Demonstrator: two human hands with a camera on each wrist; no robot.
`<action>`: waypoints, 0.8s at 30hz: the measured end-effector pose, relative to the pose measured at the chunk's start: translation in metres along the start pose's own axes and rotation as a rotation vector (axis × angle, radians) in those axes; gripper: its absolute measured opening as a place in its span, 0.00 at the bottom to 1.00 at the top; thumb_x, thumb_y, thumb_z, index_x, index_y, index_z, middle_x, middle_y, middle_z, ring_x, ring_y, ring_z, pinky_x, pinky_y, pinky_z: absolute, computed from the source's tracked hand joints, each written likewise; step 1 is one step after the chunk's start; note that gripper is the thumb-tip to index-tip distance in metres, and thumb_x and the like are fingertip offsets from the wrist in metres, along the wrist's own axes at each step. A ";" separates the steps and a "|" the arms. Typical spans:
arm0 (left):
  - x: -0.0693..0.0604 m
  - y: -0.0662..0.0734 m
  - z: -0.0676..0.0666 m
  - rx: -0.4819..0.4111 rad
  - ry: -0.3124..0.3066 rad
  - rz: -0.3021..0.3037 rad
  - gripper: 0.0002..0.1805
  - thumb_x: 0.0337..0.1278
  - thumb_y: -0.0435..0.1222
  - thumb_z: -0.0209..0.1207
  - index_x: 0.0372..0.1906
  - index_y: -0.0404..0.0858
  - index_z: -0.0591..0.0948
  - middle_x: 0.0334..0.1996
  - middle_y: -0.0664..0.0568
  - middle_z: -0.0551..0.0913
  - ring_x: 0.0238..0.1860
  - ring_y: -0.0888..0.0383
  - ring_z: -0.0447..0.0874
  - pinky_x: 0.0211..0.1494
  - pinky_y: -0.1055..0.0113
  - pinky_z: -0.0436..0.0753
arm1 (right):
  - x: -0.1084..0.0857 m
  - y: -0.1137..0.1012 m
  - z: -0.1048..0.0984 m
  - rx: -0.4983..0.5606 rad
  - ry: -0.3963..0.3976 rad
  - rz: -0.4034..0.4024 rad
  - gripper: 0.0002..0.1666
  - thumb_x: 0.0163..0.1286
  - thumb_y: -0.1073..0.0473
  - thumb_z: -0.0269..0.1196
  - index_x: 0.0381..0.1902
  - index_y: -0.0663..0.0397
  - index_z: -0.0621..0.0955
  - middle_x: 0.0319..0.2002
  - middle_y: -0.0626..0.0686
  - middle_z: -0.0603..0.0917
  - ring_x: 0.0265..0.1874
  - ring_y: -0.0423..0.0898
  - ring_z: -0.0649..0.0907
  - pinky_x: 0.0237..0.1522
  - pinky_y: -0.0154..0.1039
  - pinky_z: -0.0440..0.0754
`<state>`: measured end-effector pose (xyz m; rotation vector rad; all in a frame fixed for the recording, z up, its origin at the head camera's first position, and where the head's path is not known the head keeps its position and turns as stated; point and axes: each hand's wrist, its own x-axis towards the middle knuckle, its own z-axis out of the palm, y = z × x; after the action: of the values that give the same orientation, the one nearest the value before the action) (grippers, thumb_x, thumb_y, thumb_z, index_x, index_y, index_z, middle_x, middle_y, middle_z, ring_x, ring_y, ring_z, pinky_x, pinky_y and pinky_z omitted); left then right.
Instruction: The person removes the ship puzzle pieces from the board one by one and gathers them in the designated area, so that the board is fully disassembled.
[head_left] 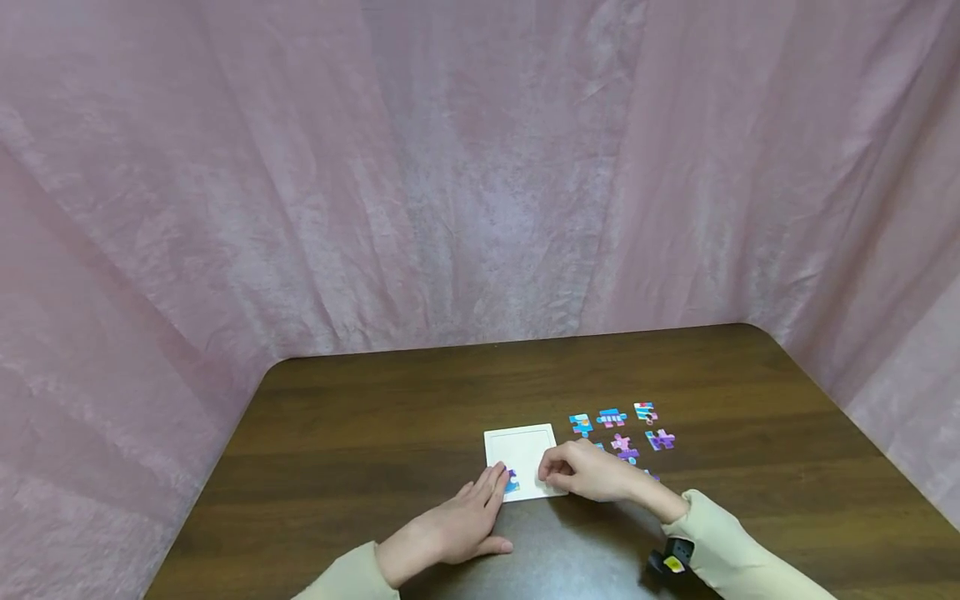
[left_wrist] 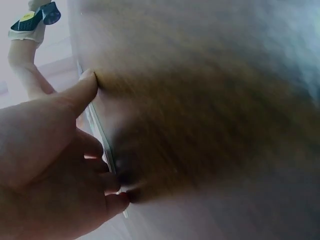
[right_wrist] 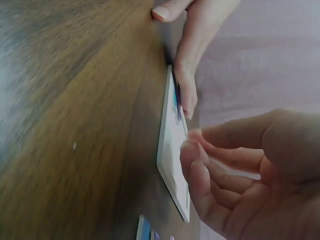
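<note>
A white square puzzle tray (head_left: 525, 443) lies on the table with one blue and purple jigsaw piece (head_left: 513, 482) in its lower left part. My left hand (head_left: 467, 521) rests at the tray's left side, fingers straight, fingertips on the tray and partly over that piece; the thumb lies on the table. Over the tray's right edge hovers my right hand (head_left: 588, 471), its fingers curled and its thumb close to the index finger. In the right wrist view, no piece shows between the fingertips of the right hand (right_wrist: 240, 170).
Several loose jigsaw pieces (head_left: 611, 417) in blue, pink and purple lie to the right of the tray, some partly hidden by the right hand and forearm. The brown wooden table (head_left: 360, 433) ends at a pink curtain (head_left: 480, 183).
</note>
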<state>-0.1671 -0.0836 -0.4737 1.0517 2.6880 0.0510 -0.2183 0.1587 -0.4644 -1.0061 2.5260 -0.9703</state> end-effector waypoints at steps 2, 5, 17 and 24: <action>-0.001 -0.002 0.000 -0.010 -0.005 0.014 0.47 0.65 0.59 0.50 0.75 0.31 0.51 0.76 0.36 0.51 0.76 0.45 0.52 0.71 0.54 0.67 | 0.005 -0.002 0.003 -0.023 0.008 -0.002 0.06 0.65 0.68 0.59 0.35 0.57 0.82 0.29 0.47 0.84 0.25 0.30 0.74 0.30 0.27 0.75; -0.002 -0.006 0.000 -0.011 -0.006 0.042 0.46 0.65 0.58 0.50 0.75 0.33 0.52 0.76 0.36 0.50 0.76 0.45 0.52 0.72 0.54 0.67 | 0.010 -0.005 0.008 -0.050 0.017 -0.014 0.06 0.64 0.69 0.60 0.38 0.59 0.82 0.31 0.49 0.85 0.28 0.31 0.77 0.33 0.27 0.77; -0.015 -0.011 -0.004 0.059 -0.024 0.077 0.45 0.64 0.59 0.50 0.75 0.34 0.56 0.75 0.37 0.54 0.75 0.44 0.56 0.72 0.55 0.66 | 0.023 -0.007 0.014 -0.083 0.019 -0.028 0.09 0.60 0.69 0.62 0.41 0.60 0.80 0.29 0.47 0.82 0.28 0.31 0.76 0.34 0.28 0.77; -0.016 -0.005 -0.001 0.080 -0.074 0.029 0.48 0.63 0.62 0.49 0.74 0.32 0.54 0.75 0.37 0.53 0.75 0.44 0.54 0.72 0.56 0.66 | 0.035 -0.005 0.025 -0.075 0.035 -0.015 0.09 0.58 0.69 0.61 0.39 0.62 0.80 0.27 0.48 0.82 0.27 0.31 0.75 0.34 0.28 0.76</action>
<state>-0.1592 -0.0977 -0.4700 1.0931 2.6279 -0.0890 -0.2296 0.1197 -0.4792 -1.0399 2.6051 -0.9114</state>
